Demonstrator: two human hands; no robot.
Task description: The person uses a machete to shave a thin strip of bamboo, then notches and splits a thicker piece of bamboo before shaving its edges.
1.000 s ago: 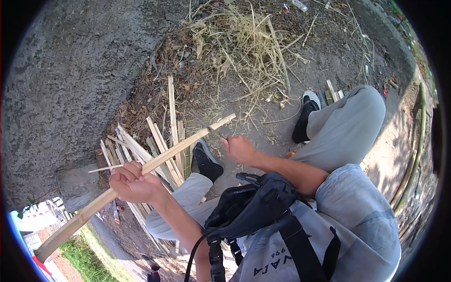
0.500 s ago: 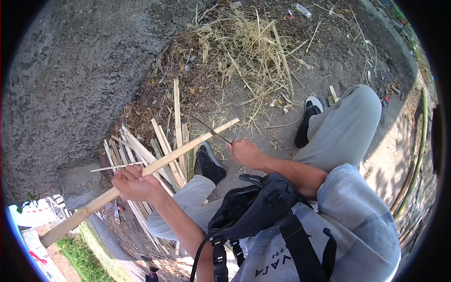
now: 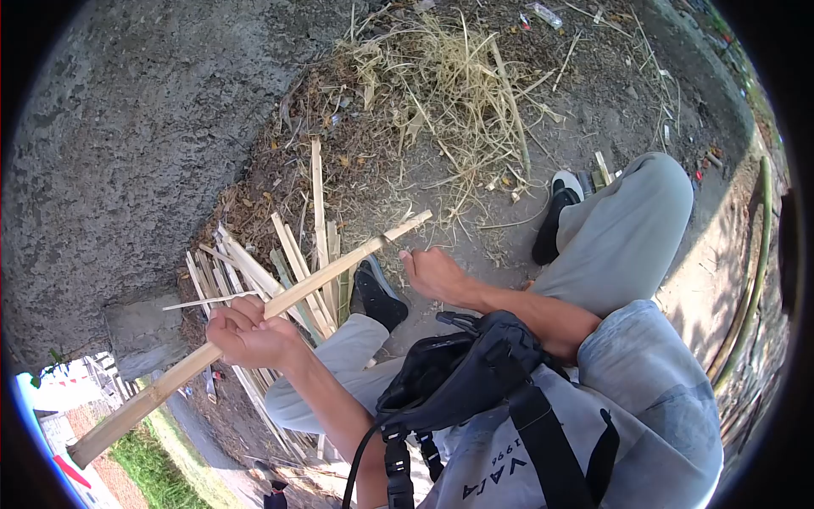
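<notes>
My left hand [image 3: 253, 331] is wrapped round a long, pale bamboo strip [image 3: 326, 273], which slants from the lower left up to the middle of the view. My right hand [image 3: 437, 276] is closed in a fist beside the strip's upper end, around the handle of a knife. Its dark blade [image 3: 388, 240] now shows only as a short dark patch against the strip, seen nearly edge-on. A thin curled shaving [image 3: 407, 214] stands up from the strip just beyond that patch.
Many split bamboo strips [image 3: 319, 195] lie near my left foot. A heap of pale shavings [image 3: 458, 93] covers the ground ahead. A rough concrete wall [image 3: 144, 161] rises at left, and long green poles [image 3: 750, 288] lie at right. A black bag [image 3: 466, 365] hangs at my front.
The knife blade, seen lengthwise across the strip before, has turned nearly edge-on. My right hand has shifted slightly left, and a shaving now stands up near the strip's end. My left hand keeps its hold.
</notes>
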